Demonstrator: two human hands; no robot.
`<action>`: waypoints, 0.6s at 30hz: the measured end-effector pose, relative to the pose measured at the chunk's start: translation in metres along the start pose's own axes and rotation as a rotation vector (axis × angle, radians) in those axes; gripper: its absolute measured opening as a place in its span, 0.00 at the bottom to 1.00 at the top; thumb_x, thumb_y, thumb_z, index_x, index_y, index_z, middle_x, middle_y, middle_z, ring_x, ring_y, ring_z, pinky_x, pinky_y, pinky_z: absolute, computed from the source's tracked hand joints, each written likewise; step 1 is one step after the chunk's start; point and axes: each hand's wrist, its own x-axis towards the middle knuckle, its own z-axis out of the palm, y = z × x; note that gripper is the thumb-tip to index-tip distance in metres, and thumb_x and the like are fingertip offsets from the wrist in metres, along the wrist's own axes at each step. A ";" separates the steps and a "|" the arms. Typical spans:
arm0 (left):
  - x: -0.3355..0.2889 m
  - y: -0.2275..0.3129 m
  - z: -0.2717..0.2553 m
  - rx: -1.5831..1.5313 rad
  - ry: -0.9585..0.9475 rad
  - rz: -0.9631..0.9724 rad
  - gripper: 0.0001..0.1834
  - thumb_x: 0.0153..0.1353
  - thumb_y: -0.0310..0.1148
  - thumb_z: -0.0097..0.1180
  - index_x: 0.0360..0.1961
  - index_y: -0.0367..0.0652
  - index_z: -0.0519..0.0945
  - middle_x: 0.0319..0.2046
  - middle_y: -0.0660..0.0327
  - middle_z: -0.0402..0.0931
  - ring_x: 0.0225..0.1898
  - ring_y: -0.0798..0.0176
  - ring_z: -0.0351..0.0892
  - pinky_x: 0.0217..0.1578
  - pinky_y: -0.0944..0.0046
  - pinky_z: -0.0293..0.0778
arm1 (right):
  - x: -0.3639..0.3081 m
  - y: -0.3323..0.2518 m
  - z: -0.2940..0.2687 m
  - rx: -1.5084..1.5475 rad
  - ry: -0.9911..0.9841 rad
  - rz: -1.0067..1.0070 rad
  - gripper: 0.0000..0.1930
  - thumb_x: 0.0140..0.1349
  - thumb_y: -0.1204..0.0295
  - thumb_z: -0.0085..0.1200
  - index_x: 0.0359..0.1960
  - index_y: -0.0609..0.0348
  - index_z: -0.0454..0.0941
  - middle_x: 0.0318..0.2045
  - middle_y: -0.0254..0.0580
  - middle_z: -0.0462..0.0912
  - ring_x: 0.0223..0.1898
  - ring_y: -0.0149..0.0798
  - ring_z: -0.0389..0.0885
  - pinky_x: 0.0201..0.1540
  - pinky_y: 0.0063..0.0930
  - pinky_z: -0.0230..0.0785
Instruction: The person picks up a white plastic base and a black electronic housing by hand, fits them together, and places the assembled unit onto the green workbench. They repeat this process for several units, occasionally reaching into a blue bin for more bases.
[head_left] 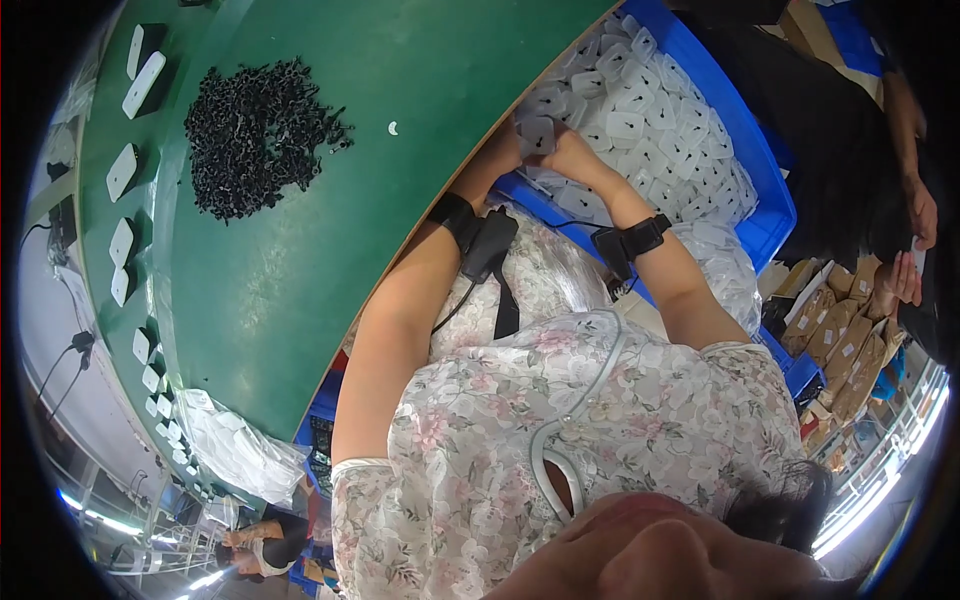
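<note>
Both my hands meet over the near corner of a blue bin [779,215]. Between them is a small translucent white plastic cover [537,134] with rounded corners. My left hand [506,150], by the table edge, grips its left side. The fingers of my right hand [568,155] are closed on its right side. Fine finger detail is too small to make out. Many similar translucent covers [655,110], each with a small black piece on it, fill the bin under and beyond my hands.
On the green table [300,270] lies a heap of small black parts [255,135], with a small white crescent-shaped piece [393,128] to its right. White flat housings [122,172] line the far left. A co-worker's hand [905,278] and packed brown bundles [835,325] are at right.
</note>
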 end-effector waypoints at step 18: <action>0.020 0.008 -0.005 -0.600 0.142 0.152 0.40 0.48 0.39 0.71 0.58 0.35 0.65 0.51 0.45 0.73 0.55 0.49 0.73 0.53 0.57 0.69 | 0.007 -0.017 -0.079 0.259 -0.156 -0.029 0.21 0.51 0.72 0.65 0.48 0.62 0.78 0.41 0.37 0.83 0.41 0.29 0.78 0.47 0.27 0.71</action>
